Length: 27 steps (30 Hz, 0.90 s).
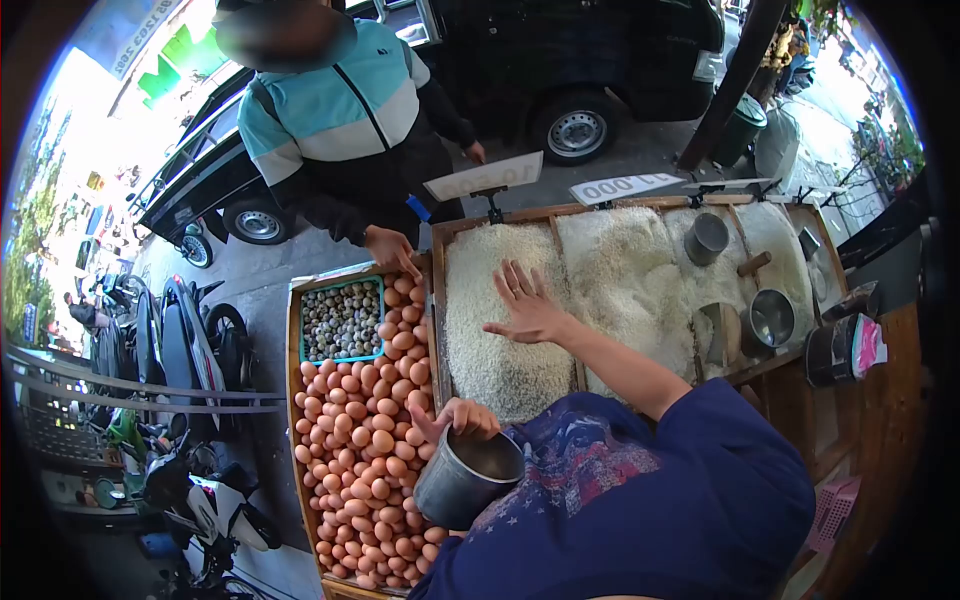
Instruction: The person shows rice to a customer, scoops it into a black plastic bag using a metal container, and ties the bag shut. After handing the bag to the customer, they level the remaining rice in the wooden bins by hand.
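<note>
My left hand (462, 419) grips the rim of a grey metal measuring can (468, 485), which is tilted over the right edge of the brown eggs (365, 430). Fingers spread, my right hand (527, 305) is over the white rice (505, 365) in the leftmost compartment and holds nothing. Whether it touches the grains, I cannot tell. A blue tray of small speckled eggs (342, 320) lies at the upper left of the egg box.
Across the stall a person (345, 110) reaches a hand (393, 250) to the brown eggs. Price signs (485, 178) stand along the far edge. Metal cups (706, 238) and a scoop (718, 333) rest in the right compartments. Motorcycles (190, 340) and a black vehicle (600, 60) are beyond.
</note>
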### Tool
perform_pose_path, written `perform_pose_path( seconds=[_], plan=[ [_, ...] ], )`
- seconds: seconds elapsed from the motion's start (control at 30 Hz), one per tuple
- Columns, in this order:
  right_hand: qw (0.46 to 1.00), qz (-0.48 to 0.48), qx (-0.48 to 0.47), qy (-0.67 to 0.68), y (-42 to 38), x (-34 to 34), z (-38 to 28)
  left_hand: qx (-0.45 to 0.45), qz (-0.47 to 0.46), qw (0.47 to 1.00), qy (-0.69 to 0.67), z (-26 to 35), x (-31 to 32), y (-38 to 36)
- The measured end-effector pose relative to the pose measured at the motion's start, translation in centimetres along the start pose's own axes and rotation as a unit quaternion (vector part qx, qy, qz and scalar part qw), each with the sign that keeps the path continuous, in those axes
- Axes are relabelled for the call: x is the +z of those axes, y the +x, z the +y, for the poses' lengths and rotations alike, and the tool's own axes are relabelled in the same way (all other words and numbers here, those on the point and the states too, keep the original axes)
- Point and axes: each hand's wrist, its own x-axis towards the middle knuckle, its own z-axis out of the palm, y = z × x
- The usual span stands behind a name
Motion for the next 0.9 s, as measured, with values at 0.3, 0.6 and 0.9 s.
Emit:
perform_pose_path(
  seconds=[0.3,0.6,0.9],
  plan=[
    [0.981,0.106,0.078,0.145,-0.2,-0.6,1.6,0.032,0.027,0.999,0.006,0.1,-1.5,-0.8],
    [0.986,-0.101,-0.068,0.114,-6.2,-5.4,-0.1,0.039,0.062,0.996,0.055,-0.5,-1.2,0.4],
    [0.765,-0.031,-0.048,0.642,-15.3,-1.0,-2.1,0.042,0.104,0.971,0.213,-5.8,-1.1,3.5]
  ],
)
